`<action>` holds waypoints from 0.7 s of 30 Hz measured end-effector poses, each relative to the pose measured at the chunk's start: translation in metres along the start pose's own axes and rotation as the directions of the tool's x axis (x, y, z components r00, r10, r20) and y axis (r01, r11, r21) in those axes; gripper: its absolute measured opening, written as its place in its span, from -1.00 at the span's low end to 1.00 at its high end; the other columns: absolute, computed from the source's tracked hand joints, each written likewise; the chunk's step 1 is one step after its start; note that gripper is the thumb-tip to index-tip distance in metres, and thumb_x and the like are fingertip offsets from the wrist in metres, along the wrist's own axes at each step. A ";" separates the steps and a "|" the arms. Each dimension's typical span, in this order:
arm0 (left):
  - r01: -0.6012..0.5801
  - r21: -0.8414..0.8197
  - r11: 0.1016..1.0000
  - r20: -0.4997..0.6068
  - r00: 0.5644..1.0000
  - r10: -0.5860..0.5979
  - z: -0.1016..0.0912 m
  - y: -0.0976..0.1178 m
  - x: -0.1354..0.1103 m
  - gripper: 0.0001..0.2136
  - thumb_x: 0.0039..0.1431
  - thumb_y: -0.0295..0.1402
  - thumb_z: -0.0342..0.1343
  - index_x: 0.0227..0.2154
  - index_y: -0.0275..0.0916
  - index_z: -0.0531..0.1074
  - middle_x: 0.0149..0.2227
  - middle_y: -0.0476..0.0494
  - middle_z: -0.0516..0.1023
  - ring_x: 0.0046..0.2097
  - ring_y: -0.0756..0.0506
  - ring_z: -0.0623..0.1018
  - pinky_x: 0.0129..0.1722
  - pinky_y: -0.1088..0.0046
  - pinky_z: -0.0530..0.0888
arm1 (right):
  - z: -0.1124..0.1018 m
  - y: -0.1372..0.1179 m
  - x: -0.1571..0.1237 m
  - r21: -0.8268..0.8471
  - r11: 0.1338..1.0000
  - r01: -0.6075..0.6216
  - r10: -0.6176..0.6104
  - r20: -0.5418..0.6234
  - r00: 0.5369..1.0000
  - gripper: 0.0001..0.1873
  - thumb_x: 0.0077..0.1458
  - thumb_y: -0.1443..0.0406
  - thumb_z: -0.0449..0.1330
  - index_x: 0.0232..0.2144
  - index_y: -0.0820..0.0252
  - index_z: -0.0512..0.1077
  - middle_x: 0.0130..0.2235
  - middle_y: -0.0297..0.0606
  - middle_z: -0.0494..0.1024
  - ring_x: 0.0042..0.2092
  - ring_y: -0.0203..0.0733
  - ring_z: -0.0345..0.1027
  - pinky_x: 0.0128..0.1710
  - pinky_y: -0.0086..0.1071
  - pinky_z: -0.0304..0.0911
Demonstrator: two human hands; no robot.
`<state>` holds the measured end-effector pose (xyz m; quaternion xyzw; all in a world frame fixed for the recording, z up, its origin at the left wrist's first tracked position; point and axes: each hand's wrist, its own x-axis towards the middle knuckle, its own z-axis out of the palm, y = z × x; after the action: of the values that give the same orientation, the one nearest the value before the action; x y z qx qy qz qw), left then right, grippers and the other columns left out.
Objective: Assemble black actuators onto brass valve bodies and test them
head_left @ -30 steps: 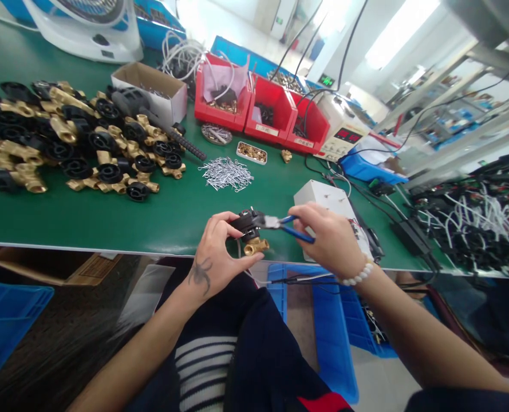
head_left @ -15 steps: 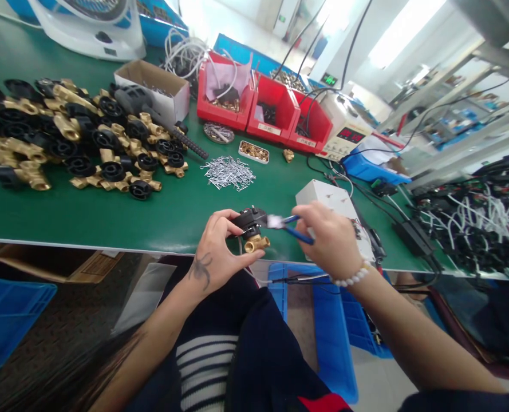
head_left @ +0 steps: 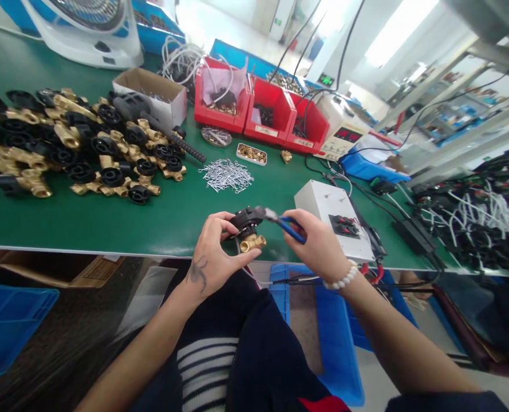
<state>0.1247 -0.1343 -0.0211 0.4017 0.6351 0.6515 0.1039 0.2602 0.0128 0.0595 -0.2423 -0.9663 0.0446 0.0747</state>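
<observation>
My left hand [head_left: 213, 254] is closed round a small brass valve with a black cap [head_left: 246, 229], held just over the near edge of the green table [head_left: 108, 220]. My right hand [head_left: 318, 246] grips blue-handled pliers [head_left: 286, 224], and their metal tip touches the black cap. A heap of like brass and black valves [head_left: 78, 149] lies at the left of the table. A pile of small metal clips [head_left: 226, 173] lies in the middle.
Three red bins [head_left: 263, 111] and a cardboard box [head_left: 151, 94] stand at the back, a white switch box [head_left: 334, 220] by my right hand, a meter [head_left: 344, 134] behind it. Cables crowd the right. Blue crates [head_left: 335, 332] sit under the table. A white fan [head_left: 82, 28] is far left.
My right hand has dropped lower and turned, so the pliers now slope down from the cap. The view has shifted slightly. My left hand still holds the valve.
</observation>
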 end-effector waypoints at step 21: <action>-0.478 0.198 0.856 0.213 0.873 0.439 0.007 0.062 0.002 -0.82 0.24 -0.43 0.16 -0.13 -0.28 0.32 0.06 -0.24 0.44 0.15 -0.13 0.41 0.18 0.24 0.39 | 0.012 -0.038 -0.051 0.998 -0.062 -0.031 0.242 0.045 0.969 -0.22 0.21 0.19 0.26 0.35 0.09 0.00 0.02 -0.17 0.52 -0.03 -0.13 0.47 -0.01 -0.28 0.43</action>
<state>0.1510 -0.1386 0.0355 0.6025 0.5855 0.5396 -0.0543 0.2845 -0.0455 0.0465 -0.2113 -0.5958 0.7177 0.2920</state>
